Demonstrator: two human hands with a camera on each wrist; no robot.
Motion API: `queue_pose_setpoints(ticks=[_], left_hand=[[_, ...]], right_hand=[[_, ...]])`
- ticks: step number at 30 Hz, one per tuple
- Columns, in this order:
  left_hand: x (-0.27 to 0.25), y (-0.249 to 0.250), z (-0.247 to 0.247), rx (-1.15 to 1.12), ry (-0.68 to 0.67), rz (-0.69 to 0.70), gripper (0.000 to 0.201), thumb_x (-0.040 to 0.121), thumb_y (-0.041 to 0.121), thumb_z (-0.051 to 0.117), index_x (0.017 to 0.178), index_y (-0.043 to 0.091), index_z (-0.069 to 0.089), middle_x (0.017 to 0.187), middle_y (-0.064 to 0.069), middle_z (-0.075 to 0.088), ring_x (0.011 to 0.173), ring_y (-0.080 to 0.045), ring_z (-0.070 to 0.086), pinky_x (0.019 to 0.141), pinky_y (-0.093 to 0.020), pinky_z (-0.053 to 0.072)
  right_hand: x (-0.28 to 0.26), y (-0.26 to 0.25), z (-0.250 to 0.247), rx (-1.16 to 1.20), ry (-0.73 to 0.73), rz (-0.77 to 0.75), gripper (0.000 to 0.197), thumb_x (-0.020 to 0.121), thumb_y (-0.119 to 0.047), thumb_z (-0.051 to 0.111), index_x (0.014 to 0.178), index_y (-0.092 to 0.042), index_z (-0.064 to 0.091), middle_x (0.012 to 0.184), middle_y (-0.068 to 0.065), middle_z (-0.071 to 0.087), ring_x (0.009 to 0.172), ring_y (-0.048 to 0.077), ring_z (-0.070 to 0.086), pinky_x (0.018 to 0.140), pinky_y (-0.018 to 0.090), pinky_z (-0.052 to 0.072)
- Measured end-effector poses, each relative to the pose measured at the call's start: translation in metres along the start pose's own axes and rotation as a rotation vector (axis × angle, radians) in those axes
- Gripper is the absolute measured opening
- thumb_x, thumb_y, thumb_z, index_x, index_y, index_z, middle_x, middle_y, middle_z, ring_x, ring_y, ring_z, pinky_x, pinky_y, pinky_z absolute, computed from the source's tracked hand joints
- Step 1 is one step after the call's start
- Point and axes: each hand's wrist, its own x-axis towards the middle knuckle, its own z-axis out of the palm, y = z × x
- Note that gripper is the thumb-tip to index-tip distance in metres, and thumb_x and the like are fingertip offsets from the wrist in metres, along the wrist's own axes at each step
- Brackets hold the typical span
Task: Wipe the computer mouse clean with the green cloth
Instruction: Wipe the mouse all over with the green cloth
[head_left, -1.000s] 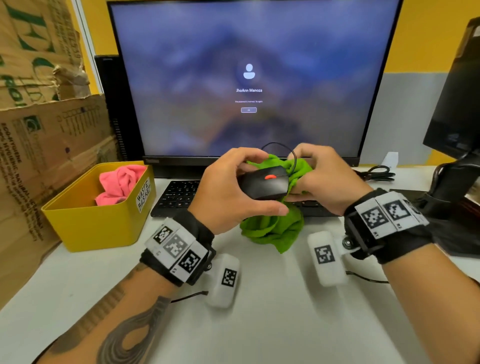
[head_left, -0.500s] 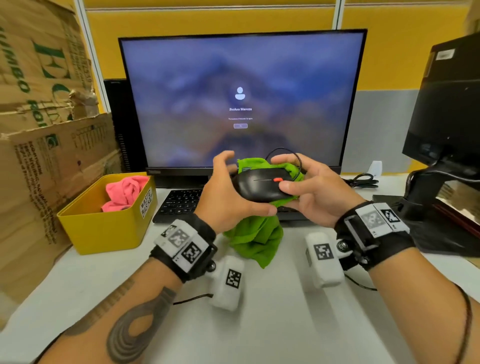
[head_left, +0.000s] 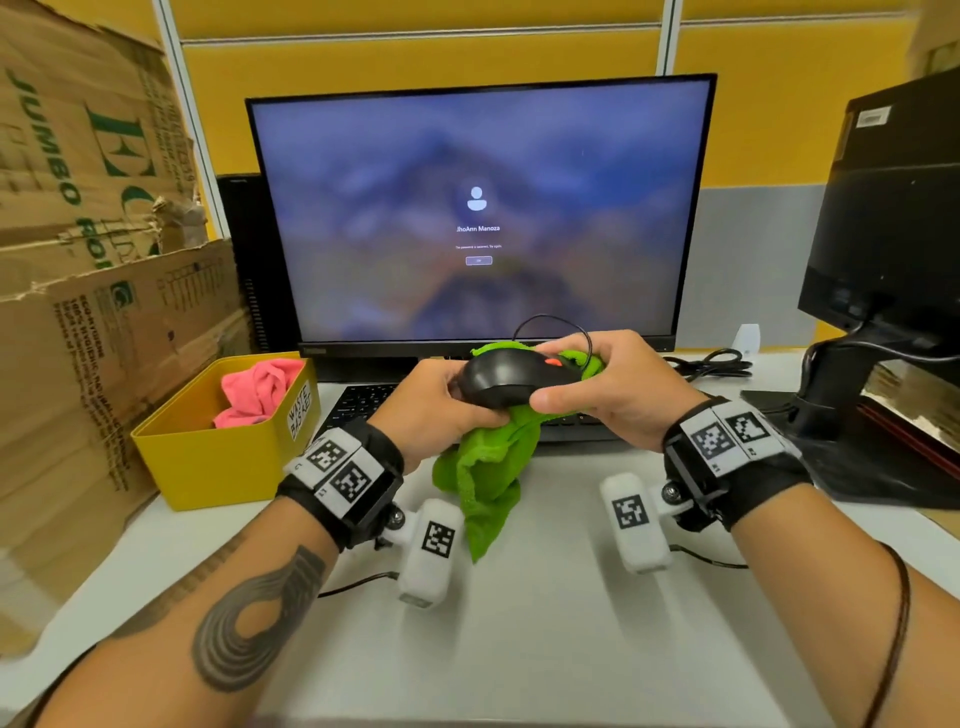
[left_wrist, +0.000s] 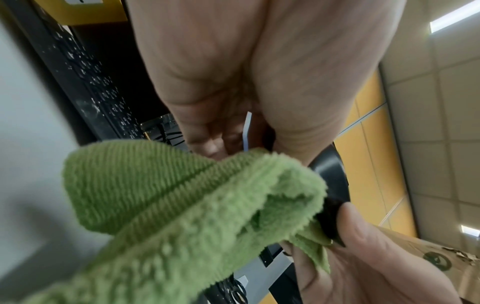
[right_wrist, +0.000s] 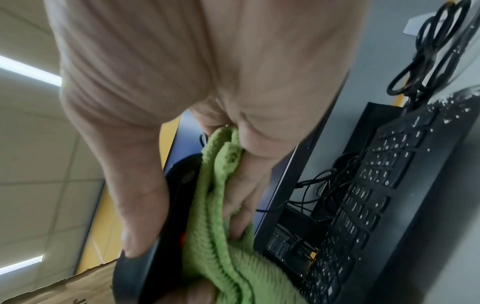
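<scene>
Both hands hold the black computer mouse (head_left: 501, 379) up in front of the monitor, its orange wheel (head_left: 553, 362) toward the right. My left hand (head_left: 441, 410) grips its rear end. My right hand (head_left: 608, 395) clamps the front end, the thumb bare on the near side. Its fingers press the green cloth (head_left: 488, 467) against the far side. The cloth wraps under the mouse and hangs down over the desk. The left wrist view shows folded green cloth (left_wrist: 182, 205) beside the mouse (left_wrist: 331, 176). The right wrist view shows the thumb on the mouse (right_wrist: 179, 205) and fingers on the cloth (right_wrist: 215, 216).
A yellow waste basket (head_left: 218, 467) holding a pink cloth (head_left: 260, 389) stands at the left, beside cardboard boxes (head_left: 93, 312). A black keyboard (head_left: 363, 402) lies under the monitor (head_left: 478, 208). A second monitor's stand (head_left: 852, 395) and coiled cables (head_left: 711, 364) are at the right.
The mouse has turned from top-up to lying more side-on with its wheel end to the right. My right thumb slid from the wheel to the near side. The head view has tilted upward.
</scene>
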Motion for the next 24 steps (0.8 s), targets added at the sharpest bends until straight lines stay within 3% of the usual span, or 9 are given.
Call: queue_pose_setpoints(ticks=[3,5,7,9,12,15,20,22,24], left_hand=[[0.000,0.000,-0.002,0.076,0.049,-0.037,0.019,0.086,-0.006,0.075,0.104,0.001,0.077,0.085,-0.018,0.073,0.069,-0.022,0.067,0.060,-0.023,0.055],[0.003,-0.004,-0.008,0.063,0.142,-0.072,0.011,0.088,-0.003,0.073,0.096,0.003,0.079,0.087,-0.024,0.075,0.069,-0.025,0.066,0.072,-0.034,0.059],[0.005,-0.006,-0.015,0.008,0.262,-0.077,0.011,0.090,0.000,0.070,0.094,0.004,0.080,0.086,-0.022,0.075,0.075,-0.027,0.066,0.082,-0.045,0.059],[0.006,0.000,-0.017,-0.071,0.353,-0.036,0.012,0.092,0.002,0.068,0.094,0.009,0.079,0.084,-0.014,0.075,0.076,-0.025,0.067,0.084,-0.046,0.060],[0.007,0.021,-0.007,-0.209,0.406,0.081,0.010,0.092,0.007,0.070,0.093,0.016,0.074,0.090,-0.011,0.075,0.081,-0.023,0.069,0.084,-0.041,0.058],[0.007,0.041,0.015,-0.270,0.279,0.208,0.022,0.081,0.029,0.076,0.102,0.022,0.074,0.108,-0.012,0.077,0.097,-0.022,0.071,0.094,-0.041,0.057],[0.014,0.045,0.032,-0.333,0.103,0.141,0.051,0.091,0.064,0.058,0.124,0.028,0.074,0.132,-0.003,0.070,0.126,-0.019,0.065,0.115,-0.050,0.045],[0.017,0.040,0.032,-0.346,0.131,0.161,0.050,0.087,0.064,0.062,0.125,0.033,0.075,0.139,-0.001,0.067,0.132,-0.019,0.062,0.117,-0.049,0.042],[0.017,0.037,0.037,-0.306,0.151,0.219,0.039,0.093,0.052,0.064,0.128,0.036,0.071,0.141,0.008,0.065,0.135,-0.009,0.058,0.118,-0.040,0.042]], right_hand=[[-0.004,-0.004,-0.006,-0.021,0.017,0.040,0.062,0.052,0.007,0.090,0.110,0.003,0.067,0.092,0.000,0.072,0.084,0.023,0.071,0.074,0.039,0.062],[-0.006,-0.006,-0.014,-0.023,0.069,0.061,0.053,0.057,0.000,0.089,0.106,-0.012,0.071,0.089,-0.006,0.072,0.091,0.021,0.069,0.087,0.044,0.057],[-0.008,-0.009,-0.022,0.004,0.116,0.059,0.043,0.062,-0.012,0.084,0.104,-0.017,0.073,0.099,0.001,0.073,0.100,0.024,0.068,0.099,0.049,0.051],[-0.010,-0.010,-0.025,0.039,0.113,0.064,0.031,0.067,-0.014,0.081,0.097,-0.017,0.075,0.101,0.009,0.074,0.102,0.027,0.070,0.102,0.053,0.051],[-0.012,-0.009,-0.017,0.023,0.069,0.100,0.025,0.075,-0.011,0.082,0.099,-0.016,0.077,0.099,0.011,0.076,0.094,0.029,0.074,0.098,0.058,0.053],[-0.014,-0.007,0.000,0.048,0.041,0.124,0.017,0.090,-0.015,0.073,0.107,-0.014,0.076,0.102,0.014,0.076,0.095,0.032,0.074,0.089,0.060,0.057],[-0.011,-0.008,0.013,0.190,0.185,0.116,0.026,0.093,-0.024,0.071,0.113,-0.007,0.066,0.088,0.009,0.075,0.076,0.024,0.074,0.066,0.049,0.061],[-0.011,-0.007,0.012,0.185,0.196,0.124,0.017,0.095,-0.020,0.069,0.108,-0.010,0.065,0.070,0.003,0.071,0.059,0.015,0.069,0.062,0.043,0.059],[-0.012,-0.006,0.016,0.185,0.190,0.136,0.007,0.094,-0.011,0.067,0.100,-0.012,0.062,0.064,0.005,0.064,0.056,0.017,0.061,0.059,0.039,0.057]])
